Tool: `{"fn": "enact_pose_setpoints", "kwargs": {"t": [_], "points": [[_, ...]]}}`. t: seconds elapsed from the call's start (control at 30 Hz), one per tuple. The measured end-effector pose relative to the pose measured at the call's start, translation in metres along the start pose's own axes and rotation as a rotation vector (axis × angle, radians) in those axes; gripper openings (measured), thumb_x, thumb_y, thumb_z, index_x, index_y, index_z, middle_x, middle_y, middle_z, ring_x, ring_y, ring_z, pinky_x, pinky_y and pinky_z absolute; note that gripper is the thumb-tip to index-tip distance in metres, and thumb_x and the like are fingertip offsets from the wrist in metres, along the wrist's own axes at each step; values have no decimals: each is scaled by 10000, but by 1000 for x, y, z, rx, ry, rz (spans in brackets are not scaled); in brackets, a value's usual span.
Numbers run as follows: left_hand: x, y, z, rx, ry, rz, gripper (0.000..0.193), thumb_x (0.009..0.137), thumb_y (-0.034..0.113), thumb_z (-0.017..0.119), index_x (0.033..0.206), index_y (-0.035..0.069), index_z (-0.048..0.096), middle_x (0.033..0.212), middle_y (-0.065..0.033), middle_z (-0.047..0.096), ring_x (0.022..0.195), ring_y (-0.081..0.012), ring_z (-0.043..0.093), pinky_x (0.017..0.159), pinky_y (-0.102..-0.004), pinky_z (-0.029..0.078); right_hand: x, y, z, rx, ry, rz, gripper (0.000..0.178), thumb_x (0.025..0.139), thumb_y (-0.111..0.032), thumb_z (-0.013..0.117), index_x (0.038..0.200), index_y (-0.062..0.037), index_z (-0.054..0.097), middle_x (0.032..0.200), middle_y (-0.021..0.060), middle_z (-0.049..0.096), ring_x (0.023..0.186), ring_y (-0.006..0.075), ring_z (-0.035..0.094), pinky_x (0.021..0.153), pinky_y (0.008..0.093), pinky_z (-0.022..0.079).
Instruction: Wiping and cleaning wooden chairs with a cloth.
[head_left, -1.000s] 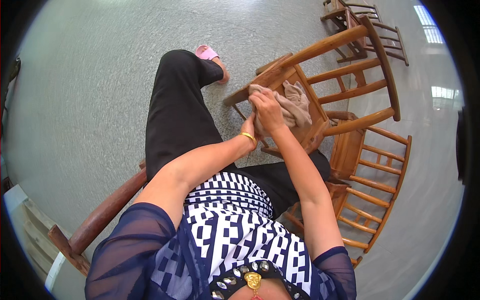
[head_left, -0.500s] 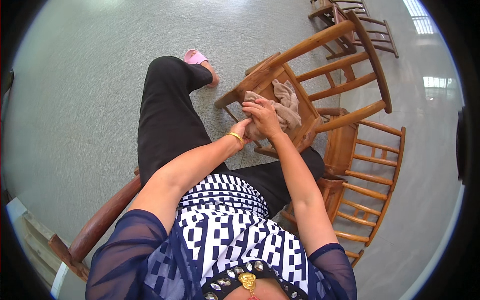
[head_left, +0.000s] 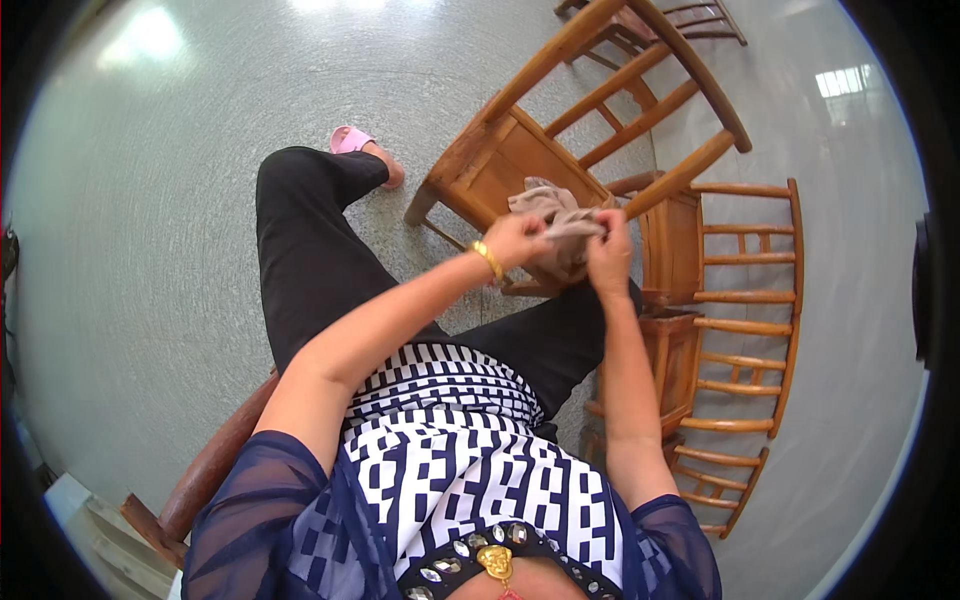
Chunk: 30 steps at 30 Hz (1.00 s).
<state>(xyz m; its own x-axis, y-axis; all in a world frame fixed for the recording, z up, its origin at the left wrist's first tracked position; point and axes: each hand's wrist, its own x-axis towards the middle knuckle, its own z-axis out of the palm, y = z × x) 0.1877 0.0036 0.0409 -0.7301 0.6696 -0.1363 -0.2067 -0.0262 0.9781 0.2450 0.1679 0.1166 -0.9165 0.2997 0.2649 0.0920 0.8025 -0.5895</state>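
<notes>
A crumpled beige cloth [head_left: 556,222] is held up between two bare hands, above the seat of a wooden chair [head_left: 500,160] that stands on a grey floor [head_left: 200,150]. The left hand [head_left: 517,240], with a gold bracelet [head_left: 488,259] on its wrist, is closed on the cloth's left side. The right hand [head_left: 608,255] is curled, its fingers pinching the cloth's right edge. A second wooden chair [head_left: 740,310] is seen just beside the first. Black trousers [head_left: 310,240] and a pink slipper [head_left: 350,139] are visible.

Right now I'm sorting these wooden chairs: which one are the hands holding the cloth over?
The tipped chair straight ahead: both hands hold the beige cloth over its seat. The others stand to the right.
</notes>
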Motion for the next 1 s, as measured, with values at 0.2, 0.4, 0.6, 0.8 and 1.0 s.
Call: {"fn": "enact_pose_setpoints", "kwargs": {"t": [0.2,0.4,0.6,0.8,1.0], "points": [[58,131,-23,435,57,455,186,728,142,638,888,52,609,695,-18,565,667,-83,515,605,-240,435,44,-48,-64,-243,295,-166,157,756,-79,499,894,-21,545,906,135,562,872,332,506,781,376,401],[95,165,-40,458,55,481,374,757,211,655,1100,102,554,883,-44,577,832,-127,537,743,-251,449,79,-25,-71,589,277,210,225,815,-167,477,921,5,575,961,123,594,882,269,528,790,356,403],[84,56,-131,822,348,109,594,776,358,600,1240,33,424,1175,-223,502,1085,-320,498,899,-377,406,66,38,-29,1371,225,709,304,895,-222,434,1079,1,527,1073,119,577,1017,228,541,903,371,423],[71,-62,-165,1002,362,-211,537,832,345,471,1251,33,349,1075,-290,519,1006,-412,508,902,-434,379,47,21,59,850,-241,513,266,880,-219,484,1006,-7,582,981,32,586,896,123,532,791,286,425],[66,-60,-142,719,367,-228,459,872,306,401,1237,34,344,1127,-291,493,1042,-429,481,894,-440,370,37,-8,141,-180,-427,-400,253,826,-282,510,1020,-151,607,1140,41,524,1106,224,429,904,397,292]]}}
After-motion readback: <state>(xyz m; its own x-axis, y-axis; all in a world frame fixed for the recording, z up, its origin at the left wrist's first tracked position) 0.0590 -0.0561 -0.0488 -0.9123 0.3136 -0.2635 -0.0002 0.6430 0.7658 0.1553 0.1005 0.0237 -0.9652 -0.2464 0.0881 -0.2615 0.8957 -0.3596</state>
